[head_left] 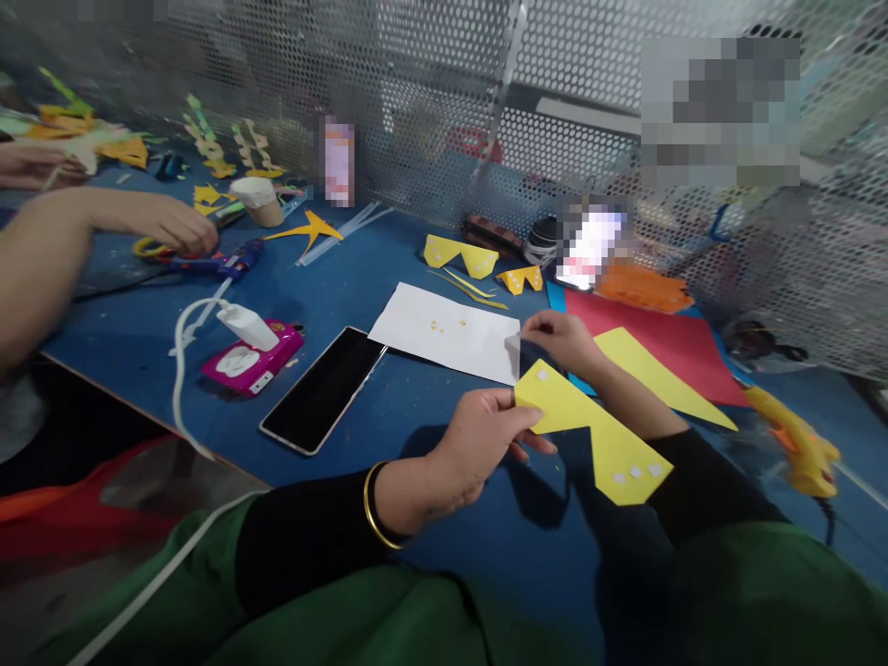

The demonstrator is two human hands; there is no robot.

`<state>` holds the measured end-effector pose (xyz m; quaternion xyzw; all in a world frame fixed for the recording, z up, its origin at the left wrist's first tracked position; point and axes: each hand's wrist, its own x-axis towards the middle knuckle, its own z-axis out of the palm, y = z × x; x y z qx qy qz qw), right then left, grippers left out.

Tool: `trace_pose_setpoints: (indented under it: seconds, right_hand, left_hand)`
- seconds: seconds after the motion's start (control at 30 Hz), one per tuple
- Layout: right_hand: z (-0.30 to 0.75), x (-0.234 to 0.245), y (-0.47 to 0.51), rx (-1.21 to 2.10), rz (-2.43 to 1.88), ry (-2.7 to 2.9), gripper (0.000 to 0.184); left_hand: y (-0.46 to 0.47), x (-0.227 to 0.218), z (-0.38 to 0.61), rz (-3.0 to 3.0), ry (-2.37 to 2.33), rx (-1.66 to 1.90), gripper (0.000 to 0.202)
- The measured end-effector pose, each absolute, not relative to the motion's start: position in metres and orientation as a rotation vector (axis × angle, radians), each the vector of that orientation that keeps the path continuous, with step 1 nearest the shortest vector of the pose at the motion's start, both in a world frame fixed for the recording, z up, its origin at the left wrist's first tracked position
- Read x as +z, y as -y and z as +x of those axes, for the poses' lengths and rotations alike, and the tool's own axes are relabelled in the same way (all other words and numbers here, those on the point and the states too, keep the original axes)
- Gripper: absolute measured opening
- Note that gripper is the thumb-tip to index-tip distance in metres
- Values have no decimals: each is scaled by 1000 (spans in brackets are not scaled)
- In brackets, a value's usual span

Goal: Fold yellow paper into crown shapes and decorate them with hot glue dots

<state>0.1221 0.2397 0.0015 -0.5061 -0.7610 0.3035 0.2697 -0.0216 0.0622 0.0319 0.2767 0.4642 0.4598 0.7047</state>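
My left hand (466, 442) pinches the left corner of a yellow paper cutout (597, 435) shaped like a wide V, with small white squares stuck on it. It hangs just above the blue table (388, 407). My right hand (563, 338) reaches over the cutout to the right edge of a white sheet (448, 331), fingers pinched together at that edge; whether they hold anything is too small to see. Several tiny yellow bits lie on the white sheet.
A black phone (325, 388) and a pink wipes pack (253, 359) lie left. Red paper (659, 344) and yellow paper (659, 375) lie right, beside a yellow glue gun (797, 446). Yellow cutouts (462, 256) sit at the back. Another person's hand (173, 225) works far left.
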Motion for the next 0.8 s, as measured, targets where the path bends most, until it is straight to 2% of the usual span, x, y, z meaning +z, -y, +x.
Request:
trace_pose_setpoints:
  seconds: [0.13,0.27,0.4,0.5,0.7,0.8]
  right_hand:
    - [164,39,-227,800,-1386,1814,30]
    - [191,68,-177,840,-1453,1571,29]
    - [175,67,-114,1061,-1361,1591,28]
    - [160,54,-88,1103,-1426,1581,27]
    - [158,39,-79,958,-1527,1575,22]
    - [157,37,-77,646,-1471,1704,14]
  left_hand:
    - [-63,33,-22,626,-1059,1027,15]
    - [-62,33,-22,668,-1046,1028,13]
    - [-61,30,-21,712,-1034,1005,11]
    - [-62,28,-21,741,-1024,983,11]
    - [-63,33,-20,681,-1029,922,9]
    - [-64,33,-21,627,-1021,904,10]
